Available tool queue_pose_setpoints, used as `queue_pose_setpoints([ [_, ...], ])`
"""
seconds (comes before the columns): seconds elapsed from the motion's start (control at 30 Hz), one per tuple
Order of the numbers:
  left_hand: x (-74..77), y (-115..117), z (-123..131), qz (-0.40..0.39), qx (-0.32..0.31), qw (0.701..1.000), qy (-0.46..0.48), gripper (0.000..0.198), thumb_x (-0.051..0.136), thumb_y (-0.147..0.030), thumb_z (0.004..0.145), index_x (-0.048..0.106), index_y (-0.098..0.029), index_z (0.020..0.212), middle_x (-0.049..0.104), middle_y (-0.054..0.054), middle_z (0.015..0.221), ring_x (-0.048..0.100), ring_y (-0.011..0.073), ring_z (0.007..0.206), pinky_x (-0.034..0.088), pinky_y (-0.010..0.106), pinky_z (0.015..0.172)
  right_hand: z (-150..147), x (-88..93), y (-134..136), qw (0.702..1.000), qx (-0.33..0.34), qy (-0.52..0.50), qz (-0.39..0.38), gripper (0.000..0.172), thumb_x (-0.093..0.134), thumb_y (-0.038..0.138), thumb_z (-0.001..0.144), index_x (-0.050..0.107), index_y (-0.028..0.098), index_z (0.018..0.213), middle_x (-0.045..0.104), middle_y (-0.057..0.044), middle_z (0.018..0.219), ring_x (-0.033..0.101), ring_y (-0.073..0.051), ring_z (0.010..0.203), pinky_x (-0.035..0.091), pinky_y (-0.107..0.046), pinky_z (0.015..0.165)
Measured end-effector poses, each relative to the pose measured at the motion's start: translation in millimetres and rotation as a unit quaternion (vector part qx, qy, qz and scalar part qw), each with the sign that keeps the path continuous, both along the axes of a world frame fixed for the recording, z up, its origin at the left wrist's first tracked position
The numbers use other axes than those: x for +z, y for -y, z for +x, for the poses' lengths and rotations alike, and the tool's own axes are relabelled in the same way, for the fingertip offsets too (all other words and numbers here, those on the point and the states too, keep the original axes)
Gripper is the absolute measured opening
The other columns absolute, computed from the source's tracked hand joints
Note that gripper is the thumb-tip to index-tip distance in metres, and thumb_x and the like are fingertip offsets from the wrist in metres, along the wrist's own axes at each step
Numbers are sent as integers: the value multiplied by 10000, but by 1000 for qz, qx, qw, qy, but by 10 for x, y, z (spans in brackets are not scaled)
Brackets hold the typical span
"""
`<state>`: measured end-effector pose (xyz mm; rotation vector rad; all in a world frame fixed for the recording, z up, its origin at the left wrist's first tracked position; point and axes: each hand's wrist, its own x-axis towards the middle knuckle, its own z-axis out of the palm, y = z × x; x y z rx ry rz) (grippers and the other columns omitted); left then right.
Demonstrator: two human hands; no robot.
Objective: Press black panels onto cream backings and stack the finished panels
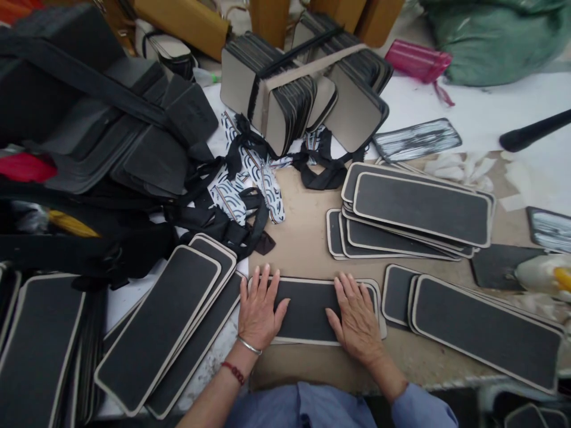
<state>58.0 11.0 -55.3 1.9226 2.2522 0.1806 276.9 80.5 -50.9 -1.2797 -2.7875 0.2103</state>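
A dark rectangular panel (307,312) with rounded corners and a pale border lies in front of me on a brown board (307,220). Another panel's edge shows beneath its right end. My left hand (261,309) rests flat on the panel's left end, fingers stretched out and thumb apart. On the right end lies my right hand (354,315), also flat with its fingers extended. Neither hand grips anything. Close to my left hand is a slanted stack of similar panels (163,327). Beyond my right hand lies a fanned group of such panels (486,327).
Behind the right hand is a higher panel stack (422,205). Strapped bundles of panels (294,89) stand at the back, with patterned and black strips (250,172) before them. Dark foam-like blocks (102,113) fill the left. A white bottle (539,273) and a black handle (535,131) are at right.
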Motion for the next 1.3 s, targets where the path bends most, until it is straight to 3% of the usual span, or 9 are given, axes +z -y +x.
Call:
queue_pose_setpoints([
  [0.13,26,127,-51,68,11,997,20,602,397,-316,859,176,-105,1378,314,195,1400,201,291,1330,225,531,1049,121,73,5,993,-75,-75,48,564,367,294,883,175,115,1382,358,-161,1347,294,-263,1267,338,-467,996],
  [0.23,84,375,-107,96,78,991,40,603,384,-281,865,137,-97,1383,368,202,1364,266,263,1309,285,497,1042,361,135,85,980,-160,-88,81,436,348,291,887,369,113,1285,501,-167,1166,445,-260,1112,411,-445,904],
  [0.43,40,796,-105,100,131,985,57,377,374,-274,857,483,-100,1173,520,192,1217,462,290,1164,454,469,923,690,45,334,983,-172,-23,64,339,284,280,889,534,110,1041,585,-142,882,515,-245,832,444,-408,750],
  [0.6,31,749,-51,128,184,970,94,315,391,-277,845,538,-135,1085,562,152,1151,510,260,1105,481,440,903,627,16,349,982,-171,-6,85,331,314,267,879,554,66,984,593,-156,864,515,-258,827,430,-386,745],
  [0.8,236,644,-114,144,266,938,169,165,463,-284,780,586,-190,838,625,74,861,570,233,843,486,435,777,571,23,329,977,-198,-13,81,346,300,283,868,564,77,955,591,-155,809,531,-263,784,423,-374,687],
  [1.03,540,544,-58,76,346,833,424,194,480,-374,709,521,-185,726,582,4,616,562,152,584,475,298,590,552,-88,309,976,-187,-19,109,370,296,271,854,574,41,937,582,-175,790,517,-267,761,438,-378,705],
  [1.1,607,510,-46,58,372,778,503,228,505,-420,665,489,-192,651,526,-27,538,526,139,511,467,281,501,566,-84,297,977,-178,-17,116,397,283,279,862,576,23,938,584,-181,788,519,-266,756,444,-379,709],
  [1.2,657,468,-62,29,410,677,610,269,550,-442,583,436,-198,590,463,-67,468,474,115,419,448,264,373,509,57,320,975,-171,14,138,494,258,378,876,570,10,977,578,-218,877,522,-303,836,442,-415,725],
  [1.3,655,447,-101,27,420,643,640,284,588,-419,545,416,-193,565,462,-78,448,474,102,390,459,263,354,248,314,439,979,-138,8,150,648,274,544,848,499,6,1130,518,-252,1088,466,-352,1020,423,-452,797],
])
